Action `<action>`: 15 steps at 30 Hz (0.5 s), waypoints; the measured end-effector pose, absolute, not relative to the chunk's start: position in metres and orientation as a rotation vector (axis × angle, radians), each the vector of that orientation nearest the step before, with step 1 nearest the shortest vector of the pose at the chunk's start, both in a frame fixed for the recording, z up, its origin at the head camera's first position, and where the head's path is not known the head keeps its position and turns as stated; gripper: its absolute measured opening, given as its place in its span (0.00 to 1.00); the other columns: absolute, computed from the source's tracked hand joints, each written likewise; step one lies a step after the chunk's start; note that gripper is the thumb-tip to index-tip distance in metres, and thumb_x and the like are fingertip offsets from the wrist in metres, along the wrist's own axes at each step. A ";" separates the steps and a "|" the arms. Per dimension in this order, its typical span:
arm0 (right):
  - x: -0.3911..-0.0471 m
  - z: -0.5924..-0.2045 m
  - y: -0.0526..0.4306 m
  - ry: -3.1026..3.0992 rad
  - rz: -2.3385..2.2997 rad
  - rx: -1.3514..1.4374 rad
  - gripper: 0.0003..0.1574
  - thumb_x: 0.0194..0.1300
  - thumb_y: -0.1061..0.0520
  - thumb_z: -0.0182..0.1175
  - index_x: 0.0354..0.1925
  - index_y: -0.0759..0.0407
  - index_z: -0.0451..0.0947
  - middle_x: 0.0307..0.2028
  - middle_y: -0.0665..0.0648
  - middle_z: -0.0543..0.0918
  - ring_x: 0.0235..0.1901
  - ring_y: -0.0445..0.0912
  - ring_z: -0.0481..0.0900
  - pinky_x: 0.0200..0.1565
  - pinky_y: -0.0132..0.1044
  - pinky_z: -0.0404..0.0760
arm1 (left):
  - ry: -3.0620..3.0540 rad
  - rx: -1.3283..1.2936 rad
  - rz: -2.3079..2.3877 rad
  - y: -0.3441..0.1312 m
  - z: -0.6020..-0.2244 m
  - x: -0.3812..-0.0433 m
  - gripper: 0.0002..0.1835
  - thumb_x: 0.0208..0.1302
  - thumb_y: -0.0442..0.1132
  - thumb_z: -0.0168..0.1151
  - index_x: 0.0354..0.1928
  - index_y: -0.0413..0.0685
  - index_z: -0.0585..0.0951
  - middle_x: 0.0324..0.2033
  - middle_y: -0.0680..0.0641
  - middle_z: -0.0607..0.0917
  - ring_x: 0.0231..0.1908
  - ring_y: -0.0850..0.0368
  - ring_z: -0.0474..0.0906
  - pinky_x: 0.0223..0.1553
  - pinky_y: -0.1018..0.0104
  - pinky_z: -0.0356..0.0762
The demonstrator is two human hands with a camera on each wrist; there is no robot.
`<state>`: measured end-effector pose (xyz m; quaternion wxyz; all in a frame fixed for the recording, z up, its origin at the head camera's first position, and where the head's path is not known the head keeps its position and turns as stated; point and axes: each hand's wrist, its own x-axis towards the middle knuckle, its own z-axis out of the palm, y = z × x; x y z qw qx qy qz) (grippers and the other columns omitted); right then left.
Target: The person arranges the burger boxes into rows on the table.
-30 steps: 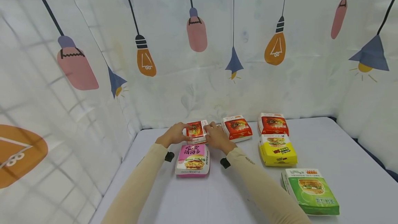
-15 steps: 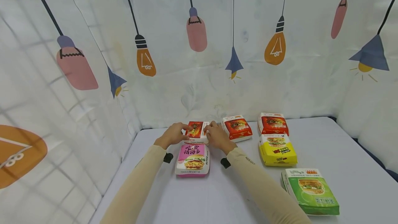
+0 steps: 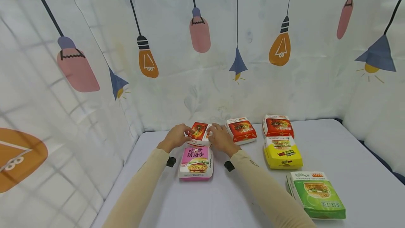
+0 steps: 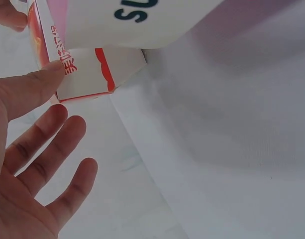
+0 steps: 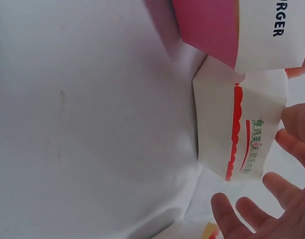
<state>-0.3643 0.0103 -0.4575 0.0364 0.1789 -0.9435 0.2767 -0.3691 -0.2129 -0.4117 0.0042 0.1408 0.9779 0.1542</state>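
Observation:
A red and white burger box lies at the back left of the table, between both hands. My left hand grips its left end; in the left wrist view the thumb rests on the box near a corner, while the outer fingers stay spread. At the right end, my right hand holds the box with thumb and forefinger, its other fingers loose beside it. Directly in front of that box is a pink and white burger box, untouched, which partly hides the red one in both wrist views.
To the right along the back stand two more red burger boxes, one nearer and one farther. In front of the farther one lies a yellow box, then a green box. A lamp-patterned cloth hangs behind the white table.
Between the hands, the red burger box has turned slightly and shifted a little. Both hands stay nearly in place, and the other boxes have not moved.

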 end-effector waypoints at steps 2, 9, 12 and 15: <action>-0.364 -0.458 0.010 -2.915 0.855 0.538 0.21 0.77 0.50 0.55 0.65 0.47 0.74 0.78 0.60 0.61 0.75 0.64 0.60 0.72 0.61 0.64 | 3.085 0.458 0.462 -0.213 -0.413 -0.369 0.15 0.64 0.39 0.71 0.53 0.49 0.87 0.42 0.42 0.83 0.38 0.52 0.75 0.41 0.58 0.77; -0.363 -0.458 0.009 -2.953 0.910 0.520 0.27 0.77 0.48 0.55 0.71 0.45 0.70 0.79 0.60 0.57 0.74 0.65 0.61 0.71 0.62 0.66 | 3.093 0.427 0.452 -0.213 -0.415 -0.368 0.15 0.66 0.39 0.70 0.55 0.51 0.87 0.39 0.46 0.82 0.37 0.53 0.74 0.41 0.59 0.77; -0.363 -0.458 0.009 -2.944 0.952 0.521 0.27 0.77 0.48 0.56 0.70 0.45 0.71 0.78 0.61 0.58 0.71 0.65 0.66 0.69 0.60 0.70 | 3.092 0.416 0.423 -0.213 -0.415 -0.369 0.15 0.67 0.39 0.69 0.56 0.52 0.87 0.41 0.45 0.82 0.39 0.52 0.76 0.43 0.58 0.79; -0.364 -0.459 0.009 -2.936 0.991 0.516 0.25 0.77 0.47 0.56 0.68 0.44 0.71 0.77 0.61 0.58 0.69 0.63 0.70 0.66 0.57 0.74 | 3.081 0.398 0.418 -0.212 -0.414 -0.368 0.16 0.68 0.41 0.68 0.57 0.51 0.86 0.44 0.44 0.81 0.42 0.51 0.78 0.47 0.55 0.81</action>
